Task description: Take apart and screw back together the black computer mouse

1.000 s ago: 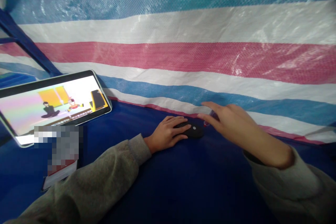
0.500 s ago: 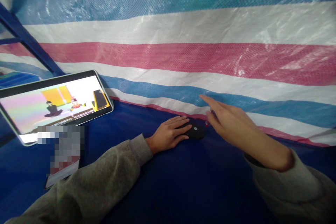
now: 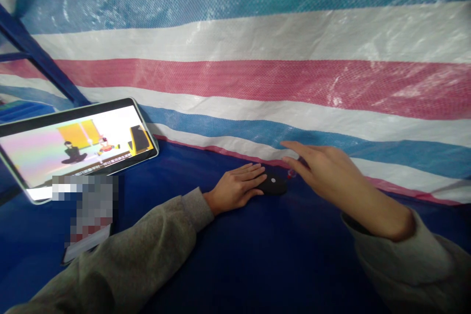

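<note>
The head camera looks forward and down from close above both hands (image 3: pixel 235 186) (image 3: pixel 327 171).

The left hand (image 3: pixel 235 186) lies flat, palm down; the right hand (image 3: pixel 326 169) turns inward, index finger (image 3: pixel 296 146) extended.

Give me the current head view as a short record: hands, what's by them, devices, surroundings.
left_hand: left hand, flat, fingers over one end of the black mouse
right_hand: right hand, raised, thumb and index finger apart
near_right_hand: small clear-and-red item, partly hidden; grip unclear
mouse: light round mark on top
tablet: tablet, tilted up, screen lit with a cartoon scene
other_device: phone-like device, beside the tablet, partly pixelated
surface: dark blue surface
backdrop: striped sheet, blue, white and red
</note>
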Demonstrator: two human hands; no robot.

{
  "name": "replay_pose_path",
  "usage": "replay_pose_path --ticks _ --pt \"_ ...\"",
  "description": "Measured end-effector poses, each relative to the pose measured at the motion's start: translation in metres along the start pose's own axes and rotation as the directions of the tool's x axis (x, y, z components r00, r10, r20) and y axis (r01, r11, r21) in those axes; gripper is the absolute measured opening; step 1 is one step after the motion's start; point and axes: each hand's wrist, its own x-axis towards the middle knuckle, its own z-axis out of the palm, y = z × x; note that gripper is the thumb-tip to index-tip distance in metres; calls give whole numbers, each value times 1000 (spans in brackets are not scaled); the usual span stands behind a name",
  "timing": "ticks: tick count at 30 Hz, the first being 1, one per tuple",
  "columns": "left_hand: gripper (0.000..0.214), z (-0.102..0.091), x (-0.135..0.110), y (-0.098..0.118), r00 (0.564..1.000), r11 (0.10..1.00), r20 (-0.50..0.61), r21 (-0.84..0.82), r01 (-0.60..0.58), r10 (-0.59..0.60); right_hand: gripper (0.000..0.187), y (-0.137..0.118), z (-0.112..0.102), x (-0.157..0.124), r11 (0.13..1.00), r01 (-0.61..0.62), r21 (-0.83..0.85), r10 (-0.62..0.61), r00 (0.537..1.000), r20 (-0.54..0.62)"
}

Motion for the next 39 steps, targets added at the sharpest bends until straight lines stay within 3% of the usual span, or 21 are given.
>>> replay_pose_path --ticks 16,30,34,39 --pt "39 2 -1 -1 1000 1000 11 0 8 -8 44 -5 -5 1 998 -50 -47 54 996 67" --pt "39 1 0 0 1000 1000 3 -5 6 -6 37 -11 -7 2 992 -119 -36 123 979 160" --pt "39 1 0 0 1000 1000 5 -13 12 -12 29 -12 -10 1 997 -83 6 81 985 154" --pt "38 1 0 0 1000 1000 -3 -22 10 -10 37 -9 -8 -1 999 -26 39 20 991 130"
